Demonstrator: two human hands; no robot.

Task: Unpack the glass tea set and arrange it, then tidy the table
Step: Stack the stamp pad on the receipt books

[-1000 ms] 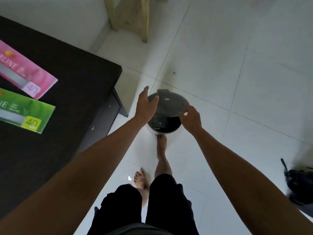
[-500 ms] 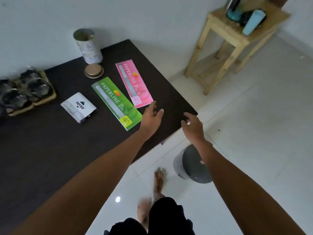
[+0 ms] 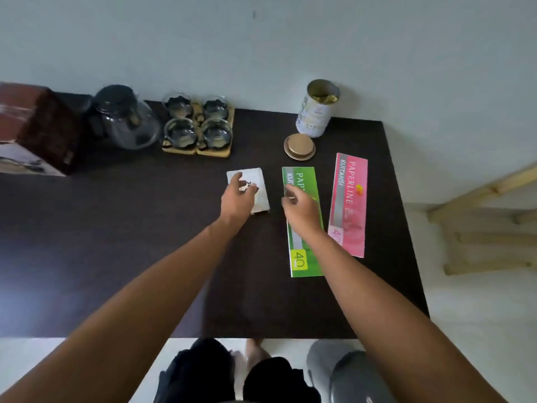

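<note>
On the dark table (image 3: 145, 242) a glass teapot (image 3: 126, 117) stands at the back left. Beside it, several glass cups (image 3: 197, 125) sit on wooden coasters (image 3: 213, 151). My left hand (image 3: 238, 199) hovers with spread fingers over a small white packet (image 3: 260, 189), touching or just above it. My right hand (image 3: 300, 209) is over the green receipt book (image 3: 303, 248), fingers loosely curled and holding nothing. A pink receipt book (image 3: 348, 205) lies to the right of the green one.
An open tin can (image 3: 318, 109) stands at the back right with its gold lid (image 3: 299, 146) lying in front. A brown cardboard box (image 3: 35, 129) sits at the far left. A grey bin (image 3: 345, 370) stands on the floor by my legs, a wooden stool (image 3: 488, 225) to the right.
My view swung up from the floor bin to the table. Both hands left the bin lid and moved over the table, the left to the white packet, the right over the green book.
</note>
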